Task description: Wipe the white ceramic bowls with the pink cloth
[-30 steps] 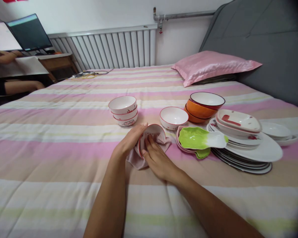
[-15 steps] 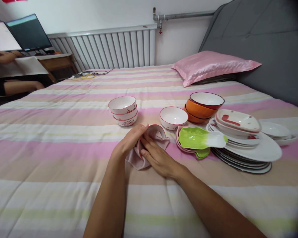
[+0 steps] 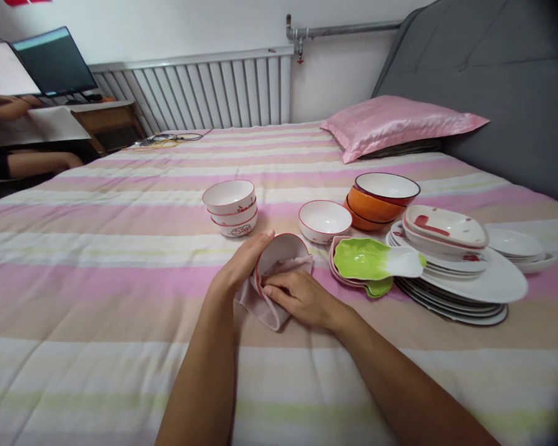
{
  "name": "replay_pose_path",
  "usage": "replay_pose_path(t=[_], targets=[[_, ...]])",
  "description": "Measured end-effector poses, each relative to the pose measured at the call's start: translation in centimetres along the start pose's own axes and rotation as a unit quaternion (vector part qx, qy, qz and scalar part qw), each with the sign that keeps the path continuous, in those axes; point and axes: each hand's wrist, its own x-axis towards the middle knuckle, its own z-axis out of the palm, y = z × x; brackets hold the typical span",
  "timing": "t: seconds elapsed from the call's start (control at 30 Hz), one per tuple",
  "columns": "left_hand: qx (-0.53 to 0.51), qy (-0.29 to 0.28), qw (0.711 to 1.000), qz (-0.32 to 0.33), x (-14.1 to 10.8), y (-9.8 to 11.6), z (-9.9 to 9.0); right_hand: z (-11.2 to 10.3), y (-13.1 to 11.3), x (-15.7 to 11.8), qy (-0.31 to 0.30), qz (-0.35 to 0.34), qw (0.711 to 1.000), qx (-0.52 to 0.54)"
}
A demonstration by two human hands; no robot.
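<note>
A white bowl with a red rim (image 3: 279, 249) is tilted on its side toward me. My left hand (image 3: 242, 263) is closed around its left side, thumb near the upper rim. A pale pink cloth (image 3: 272, 310) is tucked into the bowl and hangs below it. My right hand (image 3: 307, 300) presses the cloth inside the bowl, its fingertips partly hidden in the folds. Just beyond stands a stack of three similar bowls (image 3: 230, 201), and a single bowl (image 3: 325, 220) sits to the right.
Right of my hands lie a green leaf-shaped dish (image 3: 367, 259) on pink ones, orange bowls (image 3: 376, 204), and a tall pile of plates (image 3: 497, 279). A pink pillow (image 3: 400, 121) rests by the grey headboard (image 3: 483, 80). At far left, a person's arm (image 3: 4, 110) shows beside monitors (image 3: 56, 61).
My right hand has drawn back lower and curled, exposing more of the bowl's inside. The cloth's lower fold has shifted down. My left hand stays nearly in place.
</note>
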Motion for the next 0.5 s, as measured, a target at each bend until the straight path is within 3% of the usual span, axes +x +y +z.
replay_pose_path(t=[0.17,0.3,0.43,0.5], targets=[[-0.001,-0.009,1.0,-0.024,-0.1,0.0,0.0,-0.2,-0.4,-0.3,-0.01,0.063,0.992,-0.106],[-0.014,-0.01,1.0,-0.02,0.0,0.0,0.0,0.1,-1.3,-0.1,-0.01,0.133,0.966,-0.22],[-0.027,-0.008,1.0,-0.008,0.0,0.0,0.1,1.2,-0.5,0.1,0.007,0.105,0.955,-0.277],[-0.028,-0.014,0.999,-0.006,0.0,0.1,0.1,2.0,0.5,0.0,0.038,0.122,0.951,-0.282]])
